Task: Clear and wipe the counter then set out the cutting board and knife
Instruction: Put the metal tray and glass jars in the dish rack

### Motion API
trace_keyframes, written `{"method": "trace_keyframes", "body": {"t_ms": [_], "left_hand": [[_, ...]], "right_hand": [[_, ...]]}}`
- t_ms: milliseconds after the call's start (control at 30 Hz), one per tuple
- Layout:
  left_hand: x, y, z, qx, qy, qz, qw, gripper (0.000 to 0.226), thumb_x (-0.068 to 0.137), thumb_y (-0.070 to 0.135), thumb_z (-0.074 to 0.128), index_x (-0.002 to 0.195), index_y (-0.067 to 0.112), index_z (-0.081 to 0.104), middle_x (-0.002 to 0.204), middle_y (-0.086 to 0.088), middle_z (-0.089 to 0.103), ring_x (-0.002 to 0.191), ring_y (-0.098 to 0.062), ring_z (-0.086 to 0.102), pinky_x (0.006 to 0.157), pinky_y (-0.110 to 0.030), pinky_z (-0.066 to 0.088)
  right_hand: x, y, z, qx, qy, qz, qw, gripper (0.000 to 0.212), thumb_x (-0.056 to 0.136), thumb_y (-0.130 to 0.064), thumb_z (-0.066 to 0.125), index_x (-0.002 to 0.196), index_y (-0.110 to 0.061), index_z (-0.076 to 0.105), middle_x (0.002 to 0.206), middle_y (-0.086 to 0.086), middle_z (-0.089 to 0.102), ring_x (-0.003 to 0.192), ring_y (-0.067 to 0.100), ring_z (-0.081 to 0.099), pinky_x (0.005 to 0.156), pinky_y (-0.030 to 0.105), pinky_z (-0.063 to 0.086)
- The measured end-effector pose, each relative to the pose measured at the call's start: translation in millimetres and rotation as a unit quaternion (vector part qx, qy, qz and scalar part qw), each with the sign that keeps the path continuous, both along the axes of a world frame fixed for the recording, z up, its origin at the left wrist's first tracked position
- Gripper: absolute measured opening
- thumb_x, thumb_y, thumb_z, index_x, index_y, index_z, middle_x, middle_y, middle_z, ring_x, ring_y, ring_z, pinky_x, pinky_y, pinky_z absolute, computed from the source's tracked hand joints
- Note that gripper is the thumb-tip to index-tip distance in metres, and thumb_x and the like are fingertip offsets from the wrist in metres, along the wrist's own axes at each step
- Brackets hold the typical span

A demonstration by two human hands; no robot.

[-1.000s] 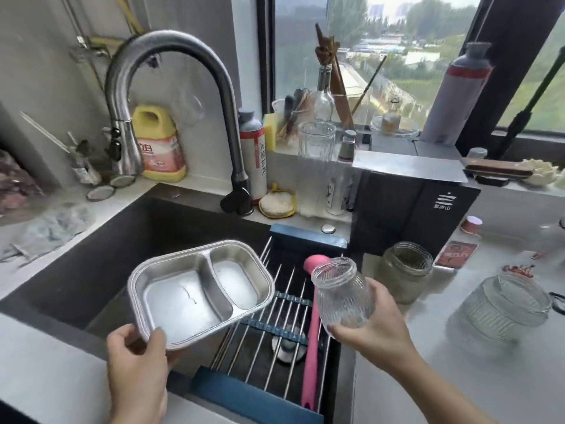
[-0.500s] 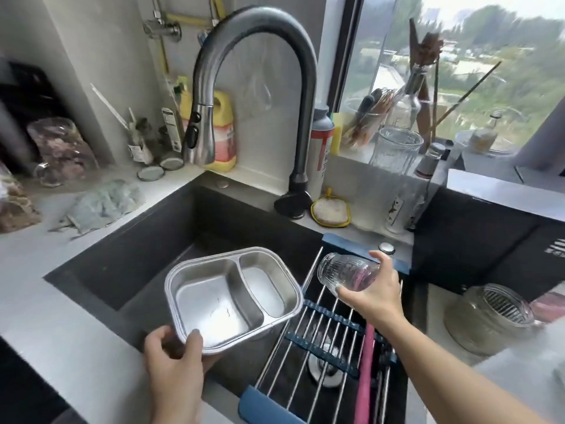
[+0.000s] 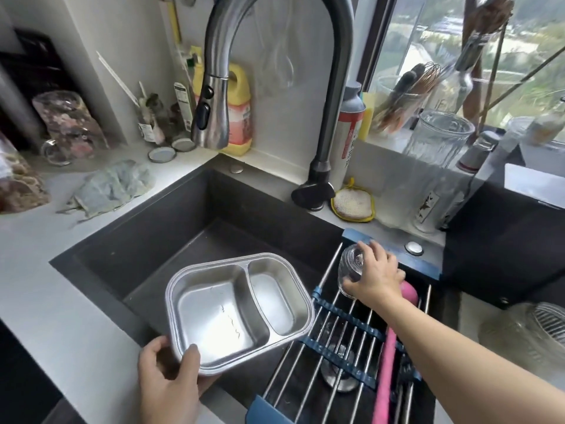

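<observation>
Our left hand [image 3: 166, 384] grips the near rim of the two-compartment steel tray [image 3: 240, 310], holding it above the dark sink [image 3: 171, 237]; our right hand [image 3: 374, 276] is clamped on the glass jar [image 3: 350, 267], mouth down against the drying rack [image 3: 345, 335]. A crumpled grey cloth [image 3: 110, 188] lies on the desk [image 3: 39, 270] left of the sink.

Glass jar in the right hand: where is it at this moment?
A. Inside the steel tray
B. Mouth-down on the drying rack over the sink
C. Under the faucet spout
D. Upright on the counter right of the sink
B: the right hand holds the jar inverted, base up, with its mouth on the bars of the rack over the sink; the left hand holds the tray apart from it.
</observation>
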State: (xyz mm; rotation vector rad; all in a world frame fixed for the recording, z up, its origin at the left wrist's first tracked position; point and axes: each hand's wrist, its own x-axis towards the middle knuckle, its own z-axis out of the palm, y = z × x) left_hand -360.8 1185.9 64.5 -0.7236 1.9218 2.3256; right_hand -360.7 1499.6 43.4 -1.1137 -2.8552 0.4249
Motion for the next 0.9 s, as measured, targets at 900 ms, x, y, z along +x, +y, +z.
{"method": "trace_keyframes", "body": {"t_ms": [900], "left_hand": [[148.2,148.4,23.4,-0.182,0.074,-0.598,0.777,0.017,0.073,0.009,0.060,0.076,0.023,0.051,0.073,0.002,0.065,0.063,-0.009,0.057,0.058,-0.007,0.039]], "right_hand": [[332.2,-37.2,66.7,-0.085,0.215,-0.407,0.884,0.016,0.074,-0.029,0.073,0.086,-0.019,0.068,0.081,0.013,0.071,0.074,0.030,0.065,0.080,0.040,0.049]]}}
